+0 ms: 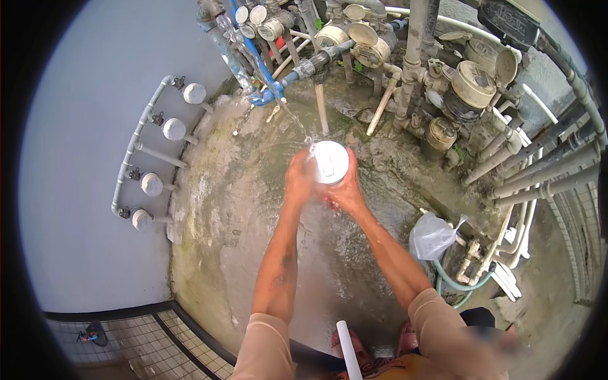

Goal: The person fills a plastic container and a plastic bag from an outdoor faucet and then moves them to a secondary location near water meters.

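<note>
Gripping one white-topped container (330,163), left hand (298,180) and right hand (346,191) curl fingers (352,166) around it, four white caps (174,129) leftward.

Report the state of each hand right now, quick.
Left hand: holding the white-lidded container at its left side.
Right hand: holding the same container at its right side.

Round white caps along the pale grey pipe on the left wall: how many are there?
4, in a slanting row: top cap, second cap, third cap, bottom cap. None appears hidden.
</note>
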Demonstrator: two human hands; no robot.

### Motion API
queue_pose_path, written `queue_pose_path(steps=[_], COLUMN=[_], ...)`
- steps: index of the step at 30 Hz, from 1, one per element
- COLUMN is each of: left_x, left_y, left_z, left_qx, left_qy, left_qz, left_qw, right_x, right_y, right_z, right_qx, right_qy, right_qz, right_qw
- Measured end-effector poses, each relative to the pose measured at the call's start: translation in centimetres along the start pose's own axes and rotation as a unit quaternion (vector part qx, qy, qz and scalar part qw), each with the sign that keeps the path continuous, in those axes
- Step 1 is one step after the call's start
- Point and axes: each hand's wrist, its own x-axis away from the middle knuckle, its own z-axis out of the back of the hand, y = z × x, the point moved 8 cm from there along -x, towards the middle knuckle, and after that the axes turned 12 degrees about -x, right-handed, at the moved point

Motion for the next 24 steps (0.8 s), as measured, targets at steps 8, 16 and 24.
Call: queue_pose_path(steps=[8,16,24], left_x=[0.6,0.1,-2.7], left_y=[4.7,4.2,1.5], left_z=[3.2,1.9,0.5], left_qx=[-0.12,-0.167,-0.086], left_qy=[-0.088,-0.091,-0.042], left_qz=[-0.105,-0.09,0.06], left_qw=[0.983,0.978,0.994], right_x=[-1.4,-0.8,0.7], right_y=[2.8,1.5,1.3], right_z=[-1.2,-1.7,-1.8], right_qx=[0.272,0.245,0.277], right_qy=[-0.06,-0.082,-0.012], right_qz=[-0.002,0.005,0.05], right_qw=[0.96,0.966,0.96])
